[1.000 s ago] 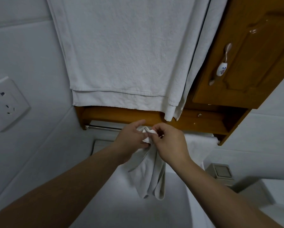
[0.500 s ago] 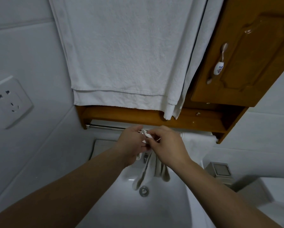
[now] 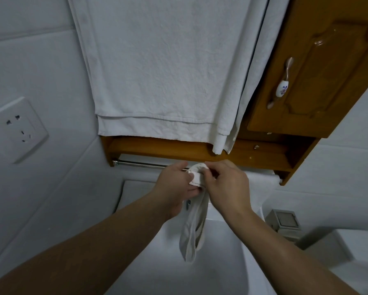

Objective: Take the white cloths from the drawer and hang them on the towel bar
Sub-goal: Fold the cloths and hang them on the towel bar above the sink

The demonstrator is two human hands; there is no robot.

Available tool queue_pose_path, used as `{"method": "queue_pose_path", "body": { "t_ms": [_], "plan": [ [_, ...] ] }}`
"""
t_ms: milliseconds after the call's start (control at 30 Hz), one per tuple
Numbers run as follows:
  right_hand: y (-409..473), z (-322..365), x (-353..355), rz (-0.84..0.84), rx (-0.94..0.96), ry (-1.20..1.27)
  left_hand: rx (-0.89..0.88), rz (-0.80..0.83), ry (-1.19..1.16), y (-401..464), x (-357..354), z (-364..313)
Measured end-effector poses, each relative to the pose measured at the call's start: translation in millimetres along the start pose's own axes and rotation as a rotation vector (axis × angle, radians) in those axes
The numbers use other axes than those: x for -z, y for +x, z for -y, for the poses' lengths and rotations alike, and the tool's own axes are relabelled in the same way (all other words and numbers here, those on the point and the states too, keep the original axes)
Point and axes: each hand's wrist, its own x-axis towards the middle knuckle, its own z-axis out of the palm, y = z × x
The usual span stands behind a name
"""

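A small white cloth (image 3: pixel 192 228) is bunched at its top between both hands, right at the metal towel bar (image 3: pixel 140 165) under the wooden shelf. My left hand (image 3: pixel 174 186) pinches the cloth's folded top edge from the left. My right hand (image 3: pixel 228 186) grips it from the right, fingers curled over the top. The rest of the cloth hangs down in a narrow strip over the sink. Another white cloth (image 3: pixel 262 188) hangs on the bar to the right of my hands.
A large white towel (image 3: pixel 164 71) hangs above the wooden shelf (image 3: pixel 157 149). A wooden cabinet door (image 3: pixel 319 77) with a ceramic handle is at upper right. A wall socket (image 3: pixel 14 128) is at left. The white sink (image 3: pixel 178 273) lies below.
Both hands have risen slightly toward the bar with the cloth. The cloth's top is now rolled over near the bar and its hanging part has drawn into a narrower strip.
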Motion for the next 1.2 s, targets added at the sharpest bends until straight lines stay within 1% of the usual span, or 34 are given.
{"method": "queue_pose_path", "body": {
  "t_ms": [33, 67, 167, 233, 533, 633, 733, 800, 933, 1067, 1200],
  "plan": [
    [2.1, -1.3, 2.0, -0.018, -0.018, 0.008, 0.001, -0.009, -0.004, -0.6, -0.1, -0.7],
    [2.7, -1.7, 3.6, 0.000, -0.011, 0.003, 0.000, -0.014, -0.012, -1.2, 0.3, -1.3],
    [-3.5, 1.0, 4.3, 0.154, 0.082, -0.031, -0.006, 0.001, -0.042, -4.1, 2.7, -1.2],
    [-7.0, 2.4, 5.6, 0.197, 0.091, -0.036, -0.002, 0.007, -0.043, -6.0, 3.0, 1.1],
    [-16.8, 5.0, 6.9, 0.172, 0.077, -0.049, -0.011, 0.021, 0.066, -21.2, -3.1, -0.1],
    [-19.3, 6.0, 8.5, 0.173, 0.078, -0.051, 0.005, 0.006, 0.038, -20.3, -2.3, 0.5],
    [-23.7, 7.9, 8.1, 0.267, 0.115, -0.039, 0.042, -0.048, -0.038, -14.7, 2.0, 2.8],
    [-24.9, 6.6, 6.0, 0.323, 0.088, -0.045, 0.059, -0.068, -0.044, -12.4, 3.1, 6.1],
    [-24.3, 5.6, 3.1, 0.298, 0.048, -0.011, 0.053, -0.056, 0.071, -12.3, 0.4, 9.6],
    [-25.0, 1.1, 0.1, 0.292, 0.063, -0.012, 0.054, -0.081, 0.063, -8.6, 1.4, 9.7],
    [-21.6, -5.3, -0.8, 0.288, 0.061, 0.041, 0.091, -0.082, 0.062, -5.3, 1.5, 7.7]
  ]
}}
